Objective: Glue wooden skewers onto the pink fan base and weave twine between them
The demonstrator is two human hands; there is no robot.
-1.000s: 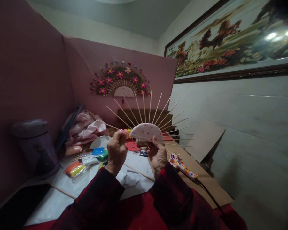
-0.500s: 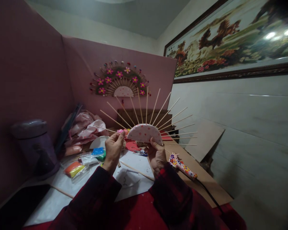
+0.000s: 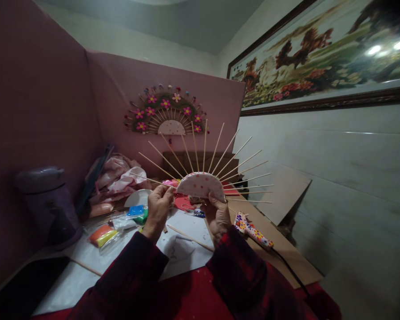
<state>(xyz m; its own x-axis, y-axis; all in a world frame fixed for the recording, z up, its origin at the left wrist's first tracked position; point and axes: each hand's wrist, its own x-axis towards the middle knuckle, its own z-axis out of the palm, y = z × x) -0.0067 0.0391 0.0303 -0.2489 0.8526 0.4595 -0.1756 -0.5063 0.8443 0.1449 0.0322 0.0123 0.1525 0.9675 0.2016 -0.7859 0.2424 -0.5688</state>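
Fan base point(image 3: 200, 185) was held up above counter point(image 3: 186, 221). Long axis ran approx. L–R, dipping slightly R; flat edge faced down, curve up, thin sticks point(image 3: 205, 146) radiating up & out. Base half-round, pale pink w/ red dots; sticks bare. R hand point(image 3: 218, 215) grip pinched lower edge; L hand point(image 3: 160, 204) grip pinched lowest L stick nr base.

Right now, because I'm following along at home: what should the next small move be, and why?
I'd perhaps have the left hand gently test the leftmost stick for looseness: that hand is already at its inner end, and the right hand holds the dotted base.
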